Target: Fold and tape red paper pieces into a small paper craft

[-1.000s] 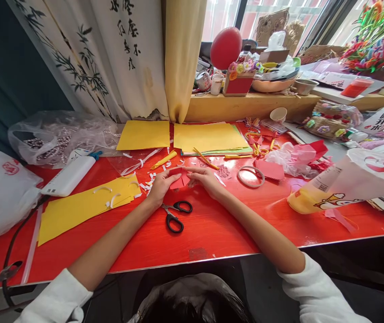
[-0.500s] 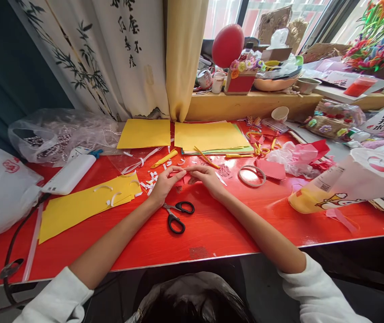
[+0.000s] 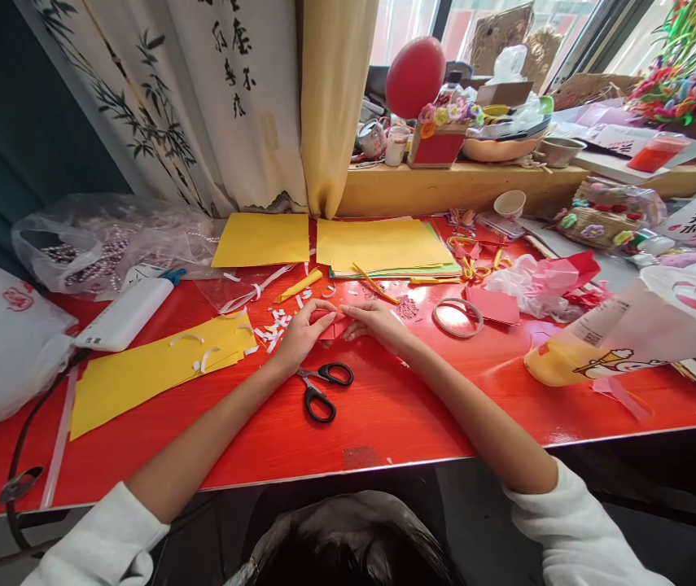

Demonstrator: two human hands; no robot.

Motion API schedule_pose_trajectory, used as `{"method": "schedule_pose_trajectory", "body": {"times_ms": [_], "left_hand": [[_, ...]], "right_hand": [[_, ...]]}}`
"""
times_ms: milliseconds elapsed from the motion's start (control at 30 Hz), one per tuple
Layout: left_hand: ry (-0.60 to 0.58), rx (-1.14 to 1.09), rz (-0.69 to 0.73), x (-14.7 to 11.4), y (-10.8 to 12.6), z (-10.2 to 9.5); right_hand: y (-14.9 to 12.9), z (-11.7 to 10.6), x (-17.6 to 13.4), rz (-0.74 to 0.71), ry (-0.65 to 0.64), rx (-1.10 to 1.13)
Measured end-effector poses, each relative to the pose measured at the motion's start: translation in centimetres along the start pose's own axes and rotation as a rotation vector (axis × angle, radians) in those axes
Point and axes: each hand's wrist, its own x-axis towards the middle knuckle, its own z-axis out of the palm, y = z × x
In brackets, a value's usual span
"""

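Observation:
A small piece of red paper [image 3: 336,327] sits between my two hands, partly hidden by the fingers and hard to tell from the red table. My left hand [image 3: 304,335] is closed on its left side, thumb and fingers pinched. From the right, my right hand [image 3: 379,327] pinches the paper's upper edge, its other fingers curled below. Scissors with black handles [image 3: 321,392] lie beside my left wrist, their blades partly under it. White paper scraps [image 3: 272,329] are scattered left of my left hand.
Yellow sheets [image 3: 158,370] lie at left, with a stack of paper [image 3: 378,244] behind my hands. On the right stand a tape roll [image 3: 457,317], red paper squares [image 3: 492,306] and a tilted drink cup [image 3: 604,334]. A white plastic bag [image 3: 6,342] fills the left edge.
My right hand has shifted slightly right and down, and its fingers now sit a little apart from my left fingertips. More of the red paper shows between them. The scissors stay in place.

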Motion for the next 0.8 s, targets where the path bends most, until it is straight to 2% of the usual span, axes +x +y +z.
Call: {"method": "schedule_pose_trajectory", "body": {"times_ms": [367,600,800], "left_hand": [[0.101,0.142,0.02,0.1,-0.7,-0.2],[0.093,0.132,0.044,0.4,-0.9,-0.3],[0.121,0.168,0.071,0.5,-1.2,-0.4]], "right_hand": [[0.0,-0.4,-0.1,0.026,-0.142,-0.085],[-0.5,-0.1,-0.4,0.017,-0.145,-0.179],[-0.7,0.4,-0.7,-0.051,-0.11,-0.287]]}}
